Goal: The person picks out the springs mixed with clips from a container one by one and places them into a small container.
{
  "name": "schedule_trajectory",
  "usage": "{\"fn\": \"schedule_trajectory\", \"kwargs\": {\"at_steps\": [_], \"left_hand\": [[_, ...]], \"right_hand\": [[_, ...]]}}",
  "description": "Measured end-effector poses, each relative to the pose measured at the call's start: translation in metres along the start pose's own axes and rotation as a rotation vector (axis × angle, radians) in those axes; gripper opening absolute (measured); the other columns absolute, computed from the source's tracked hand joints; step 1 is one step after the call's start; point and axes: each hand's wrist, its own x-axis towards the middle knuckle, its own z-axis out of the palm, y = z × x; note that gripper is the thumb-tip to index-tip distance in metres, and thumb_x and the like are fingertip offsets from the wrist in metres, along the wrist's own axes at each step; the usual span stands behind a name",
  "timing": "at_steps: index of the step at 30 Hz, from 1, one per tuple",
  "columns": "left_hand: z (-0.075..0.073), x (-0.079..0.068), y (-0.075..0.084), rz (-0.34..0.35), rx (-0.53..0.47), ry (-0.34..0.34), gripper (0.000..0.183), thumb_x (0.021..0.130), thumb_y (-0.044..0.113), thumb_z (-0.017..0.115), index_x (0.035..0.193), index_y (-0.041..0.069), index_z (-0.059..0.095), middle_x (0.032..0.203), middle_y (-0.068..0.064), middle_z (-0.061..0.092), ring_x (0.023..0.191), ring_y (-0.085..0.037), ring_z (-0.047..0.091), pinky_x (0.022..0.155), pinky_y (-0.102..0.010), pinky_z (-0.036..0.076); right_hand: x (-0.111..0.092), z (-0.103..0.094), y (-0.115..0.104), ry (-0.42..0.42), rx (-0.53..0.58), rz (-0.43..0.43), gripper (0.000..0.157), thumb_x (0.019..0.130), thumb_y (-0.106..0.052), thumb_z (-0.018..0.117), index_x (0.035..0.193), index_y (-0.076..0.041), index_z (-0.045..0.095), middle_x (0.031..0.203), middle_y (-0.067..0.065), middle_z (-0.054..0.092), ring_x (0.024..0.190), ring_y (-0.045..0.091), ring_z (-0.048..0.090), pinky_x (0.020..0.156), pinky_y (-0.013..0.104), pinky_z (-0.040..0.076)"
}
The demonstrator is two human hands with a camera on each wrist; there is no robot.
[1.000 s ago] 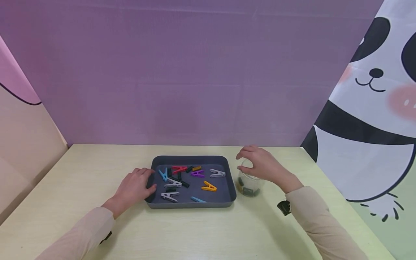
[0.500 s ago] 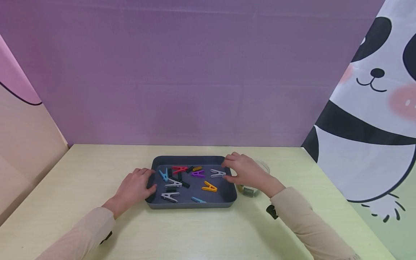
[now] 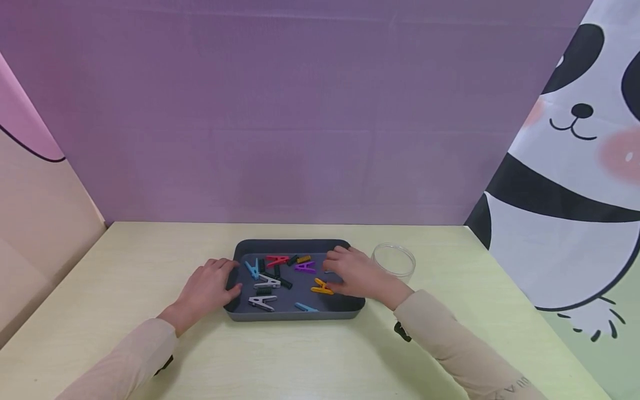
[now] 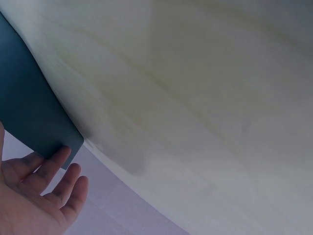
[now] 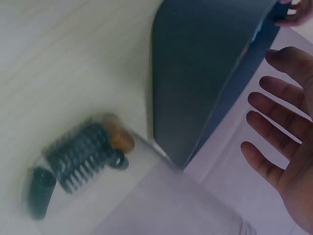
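A dark grey tray point(image 3: 295, 317) holds several plastic clothes pegs and several short ribbed cylinders that look like springs. My left hand point(image 3: 207, 288) rests at the tray's left rim, fingers relaxed; the left wrist view has a fingertip against the tray's outer corner. My right hand point(image 3: 357, 275) is over the tray's right side, fingers apart and holding nothing. Its thumb overlaps a yellow peg point(image 3: 320, 286), and the hand hides most of a grey peg. Farther left lie a purple peg point(image 3: 305, 267), a red peg point(image 3: 276, 260) and a blue peg point(image 3: 253, 270).
Right of the tray stands a clear jar point(image 3: 400, 272), partly behind my right hand. In the right wrist view a dark ribbed cylinder point(image 5: 80, 152) and an orange piece point(image 5: 121, 139) show inside it. A purple backdrop point(image 3: 295, 111) rises behind the pale table point(image 3: 280, 361).
My right hand has moved left from above the jar, across the tray's right rim, to over the grey and yellow pegs. The left hand has stayed at the left rim.
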Motion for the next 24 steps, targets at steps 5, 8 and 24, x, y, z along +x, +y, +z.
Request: {"fn": "schedule_trajectory", "kwargs": {"at_steps": [5,8,24], "left_hand": [[0.0,0.0,0.0,0.0,-0.005,0.0,0.044,0.079,0.031,0.065,0.113,0.003,0.059,0.113,-0.014,0.061,0.105,-0.032,0.054,0.085,-0.045,0.048],[-0.001,0.0,0.001,0.002,-0.005,0.003,0.045,0.079,0.031,0.065,0.113,0.003,0.059,0.113,-0.014,0.061,0.104,-0.032,0.054,0.084,-0.045,0.048],[0.0,0.0,0.0,0.015,0.004,0.014,0.044,0.079,0.031,0.065,0.112,0.002,0.059,0.112,-0.014,0.062,0.103,-0.031,0.055,0.084,-0.044,0.049]], "right_hand": [[0.007,0.005,-0.008,-0.003,-0.077,-0.029,0.028,0.078,-0.036,0.068,0.098,-0.017,0.065,0.093,-0.006,0.06,0.085,0.013,0.048,0.068,0.028,0.043],[0.011,0.008,-0.013,-0.002,-0.081,-0.036,0.028,0.078,-0.037,0.068,0.097,-0.018,0.065,0.094,-0.006,0.061,0.088,0.014,0.05,0.073,0.029,0.046],[0.034,0.018,-0.031,-0.004,-0.11,-0.047,0.028,0.081,-0.04,0.064,0.099,-0.018,0.065,0.104,-0.003,0.063,0.096,0.015,0.054,0.082,0.038,0.05]]}}
